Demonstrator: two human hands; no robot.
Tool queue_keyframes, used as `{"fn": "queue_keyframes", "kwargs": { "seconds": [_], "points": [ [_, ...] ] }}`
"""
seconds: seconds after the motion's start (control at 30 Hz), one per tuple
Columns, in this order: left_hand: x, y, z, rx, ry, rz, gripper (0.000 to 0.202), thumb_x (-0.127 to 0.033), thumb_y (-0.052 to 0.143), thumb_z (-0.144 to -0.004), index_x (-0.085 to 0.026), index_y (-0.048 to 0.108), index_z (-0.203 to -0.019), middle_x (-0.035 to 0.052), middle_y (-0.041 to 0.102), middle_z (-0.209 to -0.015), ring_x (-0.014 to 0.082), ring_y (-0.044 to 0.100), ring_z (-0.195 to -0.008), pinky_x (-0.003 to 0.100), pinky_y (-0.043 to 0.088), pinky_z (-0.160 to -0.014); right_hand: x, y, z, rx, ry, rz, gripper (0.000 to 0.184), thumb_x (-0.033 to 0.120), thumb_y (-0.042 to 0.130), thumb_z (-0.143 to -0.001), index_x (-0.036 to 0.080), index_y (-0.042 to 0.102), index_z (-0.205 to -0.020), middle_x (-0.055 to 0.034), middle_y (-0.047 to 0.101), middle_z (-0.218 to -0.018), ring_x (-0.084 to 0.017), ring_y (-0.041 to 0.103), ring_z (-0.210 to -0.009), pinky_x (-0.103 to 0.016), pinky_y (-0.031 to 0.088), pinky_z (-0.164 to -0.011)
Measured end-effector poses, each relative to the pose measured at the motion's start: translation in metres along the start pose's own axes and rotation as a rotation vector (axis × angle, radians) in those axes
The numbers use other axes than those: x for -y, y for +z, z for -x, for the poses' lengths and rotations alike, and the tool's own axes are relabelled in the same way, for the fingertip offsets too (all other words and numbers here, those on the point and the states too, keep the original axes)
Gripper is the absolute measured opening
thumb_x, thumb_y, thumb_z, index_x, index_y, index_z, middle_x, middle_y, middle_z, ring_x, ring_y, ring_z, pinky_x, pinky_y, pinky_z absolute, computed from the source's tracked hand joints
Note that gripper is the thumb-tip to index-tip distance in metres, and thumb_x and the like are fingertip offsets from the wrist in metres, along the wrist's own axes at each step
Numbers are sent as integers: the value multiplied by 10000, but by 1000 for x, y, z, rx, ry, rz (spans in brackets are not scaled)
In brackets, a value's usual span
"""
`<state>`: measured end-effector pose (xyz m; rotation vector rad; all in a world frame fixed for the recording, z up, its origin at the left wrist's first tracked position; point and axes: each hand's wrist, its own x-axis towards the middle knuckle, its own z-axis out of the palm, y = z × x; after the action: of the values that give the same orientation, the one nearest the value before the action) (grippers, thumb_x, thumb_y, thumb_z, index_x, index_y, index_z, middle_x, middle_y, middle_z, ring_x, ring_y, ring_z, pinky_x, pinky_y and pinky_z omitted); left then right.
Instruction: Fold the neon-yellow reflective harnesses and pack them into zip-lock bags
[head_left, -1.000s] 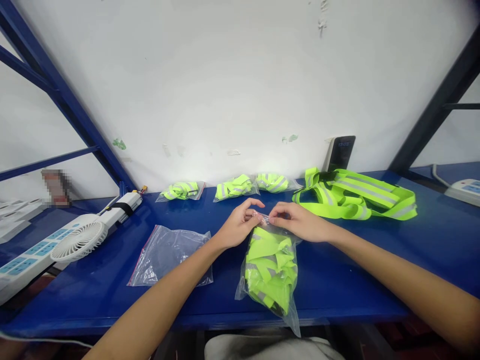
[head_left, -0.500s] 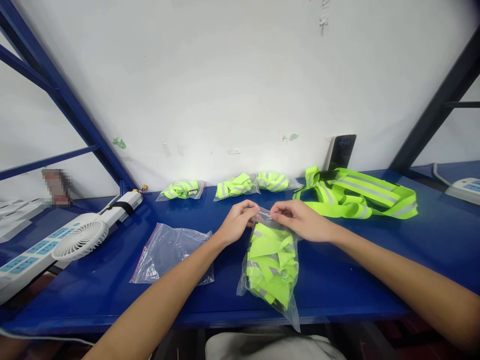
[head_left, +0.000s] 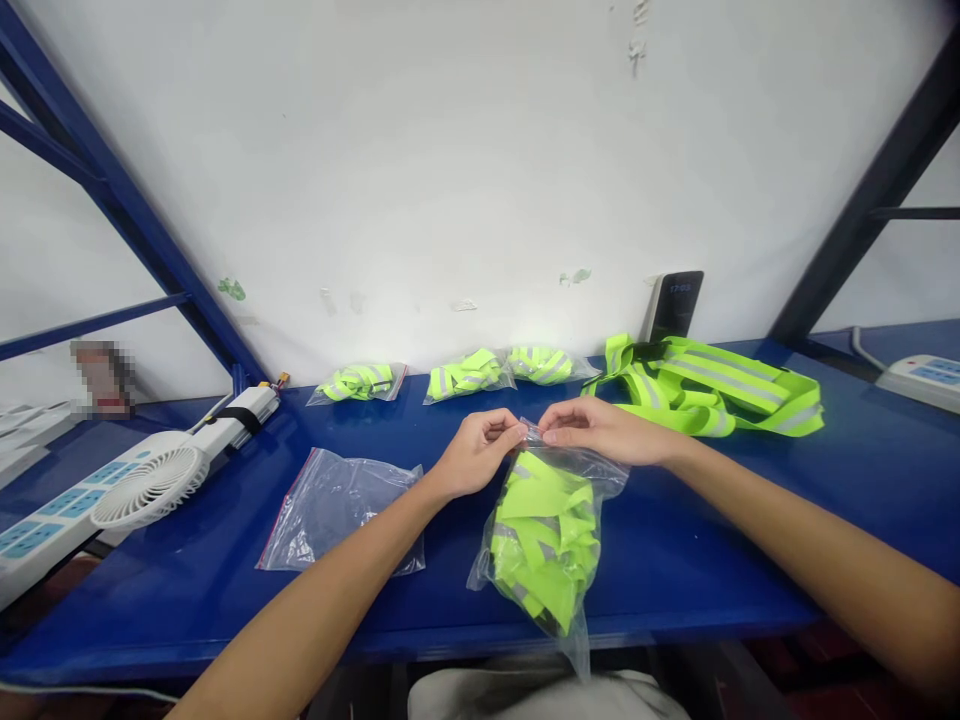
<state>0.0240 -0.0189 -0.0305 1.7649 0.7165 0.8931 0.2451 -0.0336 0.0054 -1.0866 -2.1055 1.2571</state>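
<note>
The left hand (head_left: 481, 454) and the right hand (head_left: 606, 432) pinch the top edge of the filled bag (head_left: 546, 540); it seems light, soft, slippery, best held there.

Place: looks like a workshop or packing room
Tabletop (head_left: 720, 560): long, blue, with a metal frame (head_left: 124, 195) at its left end
Wall (head_left: 420, 170): white, scuffed and flaking, behind the tabletop
Power strip (head_left: 84, 500): many-socketed, a small fan (head_left: 154, 488) by it, at the tabletop's left
Bagged straps (head_left: 544, 540): reflective yellow-green, three along the tabletop's rear, one at its front
</note>
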Motion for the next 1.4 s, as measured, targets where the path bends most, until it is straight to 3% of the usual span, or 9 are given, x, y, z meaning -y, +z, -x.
{"fn": "queue_keyframes", "kwargs": {
  "seconds": [0.33,0.47,0.87,1.4],
  "points": [
    [9,6,0,7,-72,67,295,-433,572,-903,-139,587,-883,-13,551,-705,90,471,-622,220,369,-603,-8,9,-4,-109,1,21,246,376,636,-830,143,714,-852,-16,636,-695,-138,534,-648,-258,403,-622],
    [7,7,-1,-11,-75,64,276,-424,580,-898,-154,535,-858,-34,525,-660,82,461,-586,212,363,-584,-9,10,-4,-129,6,18,252,377,637,-829,142,726,-845,-9,630,-664,-130,520,-615,-254,388,-595],
    [7,9,0,-97,18,-41,249,-381,547,-918,-147,557,-835,17,610,-779,124,560,-735,239,434,-695,-4,13,-3,-139,-30,-15,249,371,618,-841,138,702,-823,5,579,-649,-109,452,-594,-247,333,-564],
    [8,7,0,-77,-10,-114,244,-399,496,-942,-169,561,-890,-20,539,-750,110,480,-687,226,375,-644,-4,17,-6,-192,12,-42,310,434,672,-797,131,709,-851,19,545,-623,-102,420,-585,-249,334,-562]
  ]
}}
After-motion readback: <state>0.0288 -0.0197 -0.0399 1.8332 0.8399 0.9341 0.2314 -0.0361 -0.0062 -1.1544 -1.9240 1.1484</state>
